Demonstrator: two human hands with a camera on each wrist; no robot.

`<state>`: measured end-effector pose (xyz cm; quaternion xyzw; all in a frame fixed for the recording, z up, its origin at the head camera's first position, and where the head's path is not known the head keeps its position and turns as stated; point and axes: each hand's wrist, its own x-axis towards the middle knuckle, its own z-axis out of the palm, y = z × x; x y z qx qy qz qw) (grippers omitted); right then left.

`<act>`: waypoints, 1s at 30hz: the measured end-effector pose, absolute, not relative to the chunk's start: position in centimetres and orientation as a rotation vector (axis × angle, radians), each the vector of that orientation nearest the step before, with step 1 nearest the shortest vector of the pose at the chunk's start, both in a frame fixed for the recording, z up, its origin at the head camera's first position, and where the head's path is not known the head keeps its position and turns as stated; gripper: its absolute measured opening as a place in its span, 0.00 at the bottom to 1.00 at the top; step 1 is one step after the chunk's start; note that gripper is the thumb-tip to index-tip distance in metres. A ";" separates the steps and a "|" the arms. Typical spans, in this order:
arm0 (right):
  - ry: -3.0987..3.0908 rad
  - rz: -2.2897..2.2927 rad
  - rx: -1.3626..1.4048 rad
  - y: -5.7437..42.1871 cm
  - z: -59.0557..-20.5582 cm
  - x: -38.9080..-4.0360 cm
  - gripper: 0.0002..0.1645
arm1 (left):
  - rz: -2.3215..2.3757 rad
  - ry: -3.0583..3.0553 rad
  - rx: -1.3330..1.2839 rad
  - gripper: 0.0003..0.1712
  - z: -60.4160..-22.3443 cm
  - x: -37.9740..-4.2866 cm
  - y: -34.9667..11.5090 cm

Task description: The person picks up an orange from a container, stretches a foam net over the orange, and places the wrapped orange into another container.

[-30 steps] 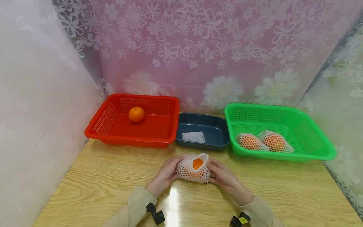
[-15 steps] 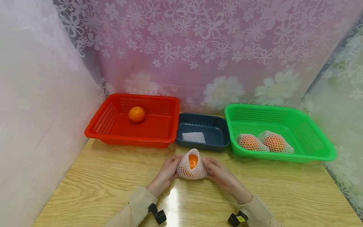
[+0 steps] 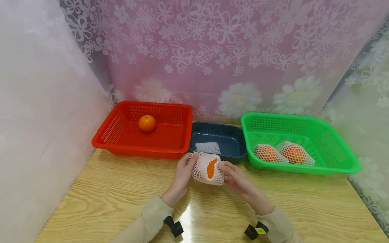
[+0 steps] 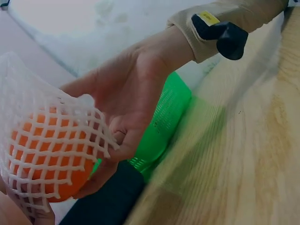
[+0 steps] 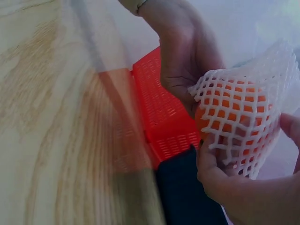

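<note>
Between both hands, in front of the blue tray, is an orange (image 3: 211, 168) in a white foam net sleeve (image 3: 200, 172). Part of the peel shows through the sleeve's gaping mouth. My left hand (image 3: 182, 175) grips the netted orange from the left, thumb on top of the net. On the other side my right hand (image 3: 238, 180) pinches the edge of the net with thumb and fingers. The left wrist view shows the net's mesh (image 4: 51, 150) stretched over the fruit, its cut edge by the right fingers. In the right wrist view, fingers wrap beneath the netted orange (image 5: 234, 112).
A red basket (image 3: 143, 151) at the left holds one bare orange (image 3: 147, 123). The dark blue tray (image 3: 232, 138) in the middle holds a flat white foam net (image 3: 208, 147). At the right, a green basket (image 3: 328, 143) holds two netted oranges (image 3: 294, 153).
Both hands have lifted the netted orange slightly toward the blue tray and turned it, so the net's opening has shifted and now faces right. The baskets and their contents stay put.
</note>
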<state>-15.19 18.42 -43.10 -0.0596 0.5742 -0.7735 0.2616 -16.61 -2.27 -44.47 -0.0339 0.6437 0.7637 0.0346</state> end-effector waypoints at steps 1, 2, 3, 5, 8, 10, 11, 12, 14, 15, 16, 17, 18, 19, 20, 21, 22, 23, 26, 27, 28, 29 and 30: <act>1.537 -2.101 -0.169 18.5 -42.9 -15.1 0.08 | 2.348 2.003 -0.098 0.19 -44.3 -16.6 -2.1; 1.521 -2.105 -0.180 18.6 -42.7 -15.1 0.08 | 2.355 2.008 -0.093 0.18 -44.1 -16.7 -2.0; 1.500 -2.112 -0.186 18.6 -42.4 -15.0 0.08 | 2.362 2.005 -0.086 0.17 -44.0 -16.7 -1.9; 1.454 -2.126 -0.203 18.7 -42.0 -14.9 0.10 | 2.388 1.953 -0.054 0.16 -44.0 -16.8 -1.7; 1.399 -2.146 -0.231 18.7 -41.4 -14.6 0.13 | 2.404 1.855 0.012 0.14 -44.1 -16.7 -1.5; 1.383 -2.165 -0.237 18.7 -41.0 -14.4 0.15 | 2.404 1.774 0.052 0.15 -44.4 -16.6 -1.5; 1.385 -2.171 -0.237 18.7 -40.9 -14.3 0.17 | 2.402 1.734 0.066 0.16 -44.4 -16.6 -1.5; 1.391 -2.179 -0.232 18.6 -40.8 -14.2 0.18 | 2.405 1.686 0.072 0.18 -44.5 -16.6 -1.5; 1.440 -2.189 -0.219 18.5 -40.6 -14.1 0.21 | 2.401 1.606 0.068 0.20 -44.7 -16.6 -1.5; 1.474 -2.192 -0.213 18.4 -40.7 -14.0 0.22 | 2.404 1.570 0.063 0.21 -44.7 -16.6 -1.5; 1.513 -2.193 -0.204 18.3 -40.7 -14.0 0.23 | 2.407 1.534 0.052 0.21 -44.8 -16.6 -1.5; 1.554 -2.196 -0.194 18.2 -40.8 -14.0 0.23 | 2.405 1.505 0.036 0.21 -44.8 -16.7 -1.6; 1.592 -2.199 -0.188 18.1 -40.9 -13.9 0.24 | 2.400 1.482 0.023 0.21 -44.8 -16.7 -1.6; 1.622 -2.208 -0.181 18.0 -41.0 -13.9 0.24 | 2.398 1.451 0.018 0.20 -44.8 -16.7 -1.6; 1.638 -2.221 -0.176 17.8 -41.2 -13.9 0.23 | 2.392 1.427 0.006 0.19 -44.8 -16.7 -1.6; 1.647 -2.239 -0.175 17.7 -41.4 -13.8 0.23 | 2.391 1.388 -0.001 0.18 -44.9 -16.6 -1.7; 1.649 -2.259 -0.176 17.6 -41.5 -13.8 0.22 | 2.383 1.351 0.013 0.18 -44.9 -16.6 -1.7; 1.641 -2.285 -0.181 17.5 -41.6 -13.7 0.20 | 2.370 1.313 0.028 0.19 -44.9 -16.5 -1.8; 1.603 -2.342 -0.200 17.1 -41.8 -13.4 0.14 | 2.345 1.144 0.084 0.18 -44.9 -16.3 -2.0; 1.598 -2.351 -0.199 17.0 -41.9 -13.4 0.13 | 2.335 1.086 0.103 0.18 -44.8 -16.2 -2.1; 1.595 -2.356 -0.186 16.9 -41.9 -13.3 0.12 | 2.325 1.034 0.119 0.19 -44.8 -16.2 -2.2; 1.594 -2.357 -0.169 16.8 -41.9 -13.2 0.12 | 2.318 0.988 0.120 0.19 -44.7 -16.1 -2.2; 1.598 -2.355 -0.146 16.7 -41.9 -13.1 0.13 | 2.312 0.947 0.122 0.18 -44.7 -16.1 -2.2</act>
